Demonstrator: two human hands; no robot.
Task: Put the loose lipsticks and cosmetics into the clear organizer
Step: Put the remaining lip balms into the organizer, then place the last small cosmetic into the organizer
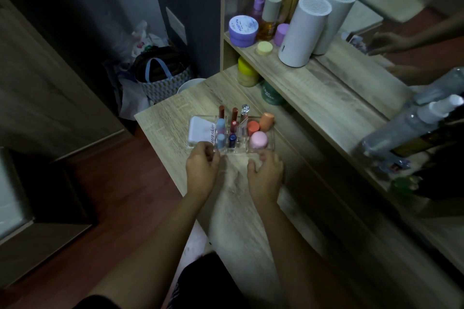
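We see the clear organizer (261, 150) standing on the wooden dresser top (175, 118), near its left end, with both hands at its near edge. The left hand (201, 169) rests against the near left corner, its fingers curled around the clear wall, though we cannot tell how firmly they grip. The right hand (265, 175) lies at the near right corner with its fingers bent down onto the edge; whether they clamp the wall or only touch it is unclear to us. Inside the organizer, a flat white compact (200, 130) fills the left compartment. The middle slots hold upright tubes: two pale blue caps (221, 125) toward the left, a dark blue one (232, 138) near the front, and taller reddish-brown lipsticks (221, 111) at the back beside a clear-topped tube (245, 110). The right compartment holds a pink round-capped item (258, 140), a red-orange one (253, 127) behind it, and a peach-capped one (266, 120) leaning at the far corner. On the shelf above, well apart from the organizer, stand a purple jar (243, 30) and a white cylinder (302, 32).
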